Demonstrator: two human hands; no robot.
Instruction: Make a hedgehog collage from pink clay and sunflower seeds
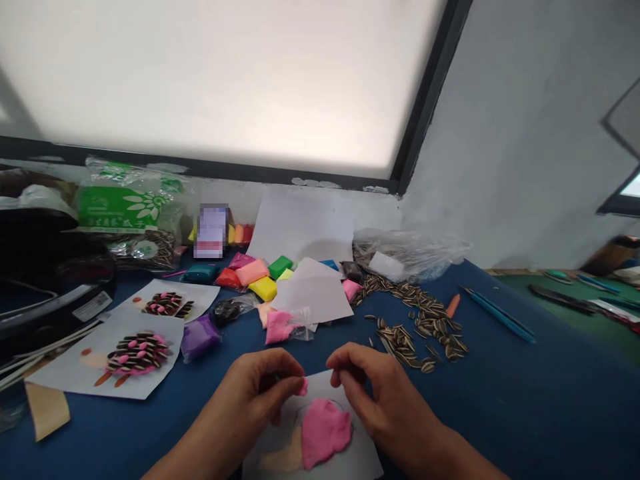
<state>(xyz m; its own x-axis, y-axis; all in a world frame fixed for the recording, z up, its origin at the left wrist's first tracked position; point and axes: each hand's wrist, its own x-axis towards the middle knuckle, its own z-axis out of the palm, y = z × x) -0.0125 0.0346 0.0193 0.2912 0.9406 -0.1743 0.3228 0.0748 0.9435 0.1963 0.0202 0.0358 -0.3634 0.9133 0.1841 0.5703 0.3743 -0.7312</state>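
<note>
My left hand (265,383) is closed in a pinch on a small bit of pink modelling clay (303,386), just above the upper part of a white paper sheet (360,453). Across a short gap, my right hand (370,383) is curled with thumb and fingertips close together; whether anything is between them I cannot make out. Below both hands, a flat, uneven patch of pink clay (326,433) covers part of a pencilled outline on the sheet. A pale peach clay shape (284,455) joins its left side.
Two finished hedgehog pictures (137,357) lie left. Bagged coloured clay (263,288), an opened pink clay packet (280,327) and a folded white paper (315,293) sit ahead. Sunflower seeds (400,340), an orange clay piece (453,305) and a blue tool (500,315) lie right.
</note>
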